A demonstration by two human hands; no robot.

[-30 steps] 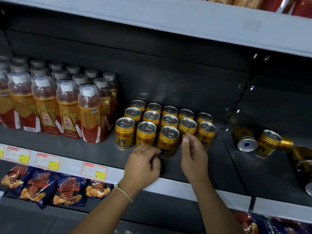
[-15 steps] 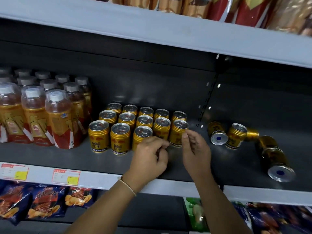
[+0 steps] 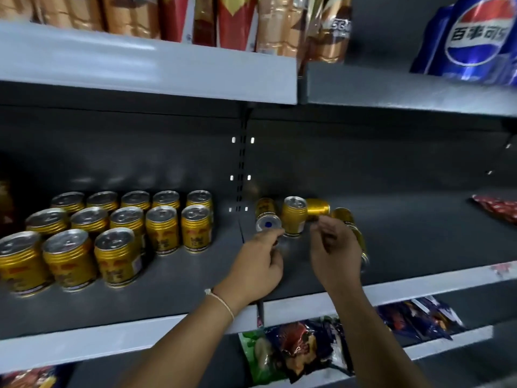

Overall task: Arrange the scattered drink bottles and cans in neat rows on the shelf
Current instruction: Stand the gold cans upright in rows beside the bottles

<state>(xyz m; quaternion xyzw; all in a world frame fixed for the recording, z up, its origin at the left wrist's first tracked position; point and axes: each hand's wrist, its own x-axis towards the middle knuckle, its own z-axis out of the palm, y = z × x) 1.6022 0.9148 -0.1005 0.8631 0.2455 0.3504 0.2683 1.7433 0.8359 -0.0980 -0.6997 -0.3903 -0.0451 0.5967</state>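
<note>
Gold energy-drink cans stand upright in neat rows (image 3: pixel 120 228) on the left part of the dark shelf (image 3: pixel 179 284). Right of the shelf joint lie scattered gold cans: one on its side with its base toward me (image 3: pixel 267 218), one upright (image 3: pixel 293 215), one lying behind it (image 3: pixel 319 208), another lying behind my right hand (image 3: pixel 348 222). My left hand (image 3: pixel 258 264) hovers just in front of the base-forward can, fingers loosely curled, holding nothing. My right hand (image 3: pixel 334 250) is beside the upright can, fingers apart, empty.
A grey upper shelf (image 3: pixel 140 60) overhangs, carrying bottles and a blue Pepsi pack (image 3: pixel 472 37). Red packets (image 3: pixel 495 205) lie at the far right of the dark shelf. Snack bags (image 3: pixel 296 348) hang on the shelf below.
The view swung right, so the bottles left the frame. Both hands left the arranged cans and moved right to the scattered cans.
</note>
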